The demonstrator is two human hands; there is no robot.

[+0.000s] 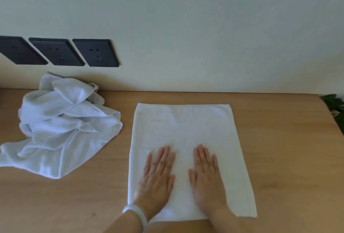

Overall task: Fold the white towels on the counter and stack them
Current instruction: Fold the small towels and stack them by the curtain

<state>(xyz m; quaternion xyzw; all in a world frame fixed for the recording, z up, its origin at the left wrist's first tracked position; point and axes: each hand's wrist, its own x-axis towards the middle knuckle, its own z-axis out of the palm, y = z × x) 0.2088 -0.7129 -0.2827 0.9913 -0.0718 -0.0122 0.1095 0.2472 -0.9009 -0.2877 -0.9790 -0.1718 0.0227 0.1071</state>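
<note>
1. Hands flat, fingers straight: your left hand (pixel 158 178) and right hand (pixel 206 176) press side by side on the near half of the flat towel (pixel 184 124).
2. That flat towel lies spread on the wooden counter (pixel 279 158), right of a crumpled towel heap (pixel 61 126), apart from it.
3. Your bracelet (pixel 135 214) sits at the flat towel's near left corner.
4. Dark sockets (pixel 95 53) hang on the wall (pixel 204 27) beyond it, leftward.

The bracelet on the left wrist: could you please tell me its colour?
The bracelet is milky white, best seen in the head view.
</note>
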